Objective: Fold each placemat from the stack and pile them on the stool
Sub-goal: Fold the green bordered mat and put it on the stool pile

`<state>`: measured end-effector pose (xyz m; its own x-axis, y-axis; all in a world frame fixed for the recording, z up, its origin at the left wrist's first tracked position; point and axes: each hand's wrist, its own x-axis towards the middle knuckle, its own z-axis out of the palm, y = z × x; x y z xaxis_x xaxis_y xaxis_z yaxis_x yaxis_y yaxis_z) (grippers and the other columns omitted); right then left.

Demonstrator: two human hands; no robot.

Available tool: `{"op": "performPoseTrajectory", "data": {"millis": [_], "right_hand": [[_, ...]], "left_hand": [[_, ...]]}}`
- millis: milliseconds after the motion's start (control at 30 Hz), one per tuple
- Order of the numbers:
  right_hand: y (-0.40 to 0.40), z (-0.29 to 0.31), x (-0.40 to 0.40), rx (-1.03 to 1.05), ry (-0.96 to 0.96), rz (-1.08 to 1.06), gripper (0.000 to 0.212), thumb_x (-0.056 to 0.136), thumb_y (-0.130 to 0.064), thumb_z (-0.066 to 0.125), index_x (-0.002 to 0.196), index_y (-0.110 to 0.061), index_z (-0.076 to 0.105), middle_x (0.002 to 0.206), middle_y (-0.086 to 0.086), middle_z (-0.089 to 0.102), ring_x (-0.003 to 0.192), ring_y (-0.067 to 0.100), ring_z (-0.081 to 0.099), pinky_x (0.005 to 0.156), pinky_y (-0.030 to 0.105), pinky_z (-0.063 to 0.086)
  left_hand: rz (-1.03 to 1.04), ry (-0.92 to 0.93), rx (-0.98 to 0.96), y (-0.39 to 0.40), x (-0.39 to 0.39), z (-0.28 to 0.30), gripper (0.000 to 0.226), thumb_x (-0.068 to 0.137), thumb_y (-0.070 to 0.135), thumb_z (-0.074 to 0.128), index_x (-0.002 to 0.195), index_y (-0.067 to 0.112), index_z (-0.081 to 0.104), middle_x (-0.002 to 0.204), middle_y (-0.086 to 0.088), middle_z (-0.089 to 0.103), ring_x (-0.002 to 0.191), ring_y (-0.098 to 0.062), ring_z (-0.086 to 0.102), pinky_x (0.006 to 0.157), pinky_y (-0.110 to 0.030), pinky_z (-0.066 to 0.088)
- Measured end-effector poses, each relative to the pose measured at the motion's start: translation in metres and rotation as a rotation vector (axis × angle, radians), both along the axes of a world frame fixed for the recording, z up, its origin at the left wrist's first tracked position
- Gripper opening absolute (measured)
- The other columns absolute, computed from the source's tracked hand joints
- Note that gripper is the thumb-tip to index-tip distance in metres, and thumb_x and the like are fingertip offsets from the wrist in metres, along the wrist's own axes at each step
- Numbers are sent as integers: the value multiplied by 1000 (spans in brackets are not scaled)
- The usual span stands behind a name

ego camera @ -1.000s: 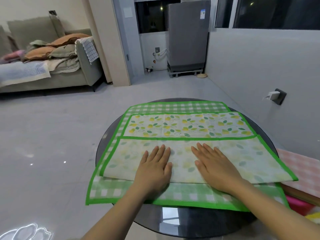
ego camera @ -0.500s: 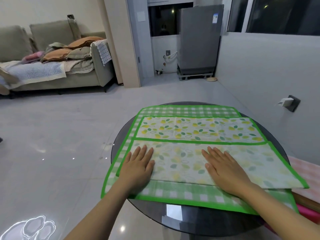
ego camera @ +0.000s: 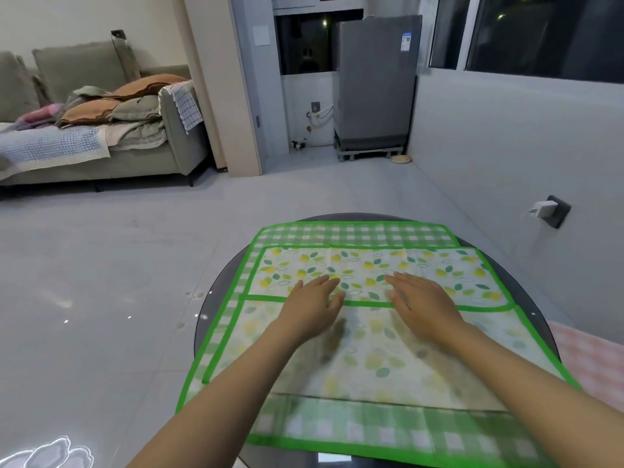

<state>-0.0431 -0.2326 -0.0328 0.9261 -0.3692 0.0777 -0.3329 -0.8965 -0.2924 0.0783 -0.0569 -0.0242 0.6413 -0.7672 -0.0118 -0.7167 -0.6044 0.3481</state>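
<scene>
A leaf-print placemat [ego camera: 374,359] with a green border lies on a round dark glass table [ego camera: 216,305], its near half folded over toward the far side. Beneath it lies a green checked placemat [ego camera: 354,231]. My left hand [ego camera: 314,307] and my right hand [ego camera: 422,304] lie flat, fingers straight, across the folded edge near the middle of the mat, a short gap between them. A pink checked surface [ego camera: 594,359] shows at the right edge, beside the table.
Grey tiled floor [ego camera: 101,265] spreads to the left. A sofa [ego camera: 101,136] piled with blankets stands at the far left. A grey appliance [ego camera: 374,86] stands at the back. A charger [ego camera: 543,209] sits in a wall socket on the right.
Both hands have slid forward from the near part of the folded half to its far folded edge and come closer together. The view has shifted.
</scene>
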Motion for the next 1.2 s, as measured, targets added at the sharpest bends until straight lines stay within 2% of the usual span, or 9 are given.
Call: {"op": "performPoseTrajectory", "data": {"millis": [133,367,567,733,833,900,967,1100,1200], "right_hand": [[-27,-7,36,-19,4,-25,43,101,-32,29,144,-25,34,151,-4,33,140,12,27,114,30,16],[-78,-21,96,-41,-54,-98,41,101,-31,30,139,-21,42,141,-2,47,130,20,38,108,34,23],[-107,-35,120,-66,-88,-201,31,97,-34,40,124,-22,50,126,0,48,117,21,37,100,33,25],[-107,-36,127,-31,-95,-237,18,95,-32,45,108,-21,52,118,1,45,112,22,35,95,31,24],[-105,-25,124,58,-165,-242,16,92,-30,52,104,-19,57,117,1,46,115,22,34,95,30,21],[-101,-11,116,119,-256,-236,14,90,-28,56,99,-17,59,112,-1,53,115,22,35,93,31,21],[-94,9,104,175,-344,-207,12,89,-27,59,95,-17,59,102,-3,56,112,20,37,90,30,21],[-76,55,70,166,-456,-115,7,87,-26,62,86,-26,56,80,-15,54,99,15,43,87,27,21],[-58,86,35,154,-457,-52,2,88,-25,62,89,-26,63,78,-16,54,96,13,44,90,30,26]], "left_hand": [[44,-17,-52,-44,35,-4,45,100,34,34,143,20,38,143,-4,45,129,-22,43,113,-44,22],[86,-72,-111,-107,99,-24,41,99,32,38,137,21,46,141,-4,46,131,-24,39,113,-46,20],[103,-129,-149,-123,131,-44,35,93,44,50,120,22,56,121,-3,50,120,-23,40,104,-37,23],[85,-94,-266,-126,131,-43,23,89,33,62,99,12,64,102,-4,52,105,-24,47,89,-28,32],[123,-5,-385,-121,124,-30,13,85,25,67,85,13,64,95,3,49,97,-22,54,83,-26,40],[118,-7,-398,-114,118,-15,13,84,27,69,79,17,63,90,4,58,92,-22,58,85,-32,45],[87,-45,-431,-102,111,5,14,81,29,72,81,15,68,86,2,69,86,-19,63,88,-35,47],[30,-125,-487,-73,87,51,12,78,28,75,79,16,73,77,4,72,75,-13,65,79,-27,47],[-1,-145,-450,-47,57,77,10,79,27,74,82,17,74,78,6,70,74,-9,62,69,-23,45]]}}
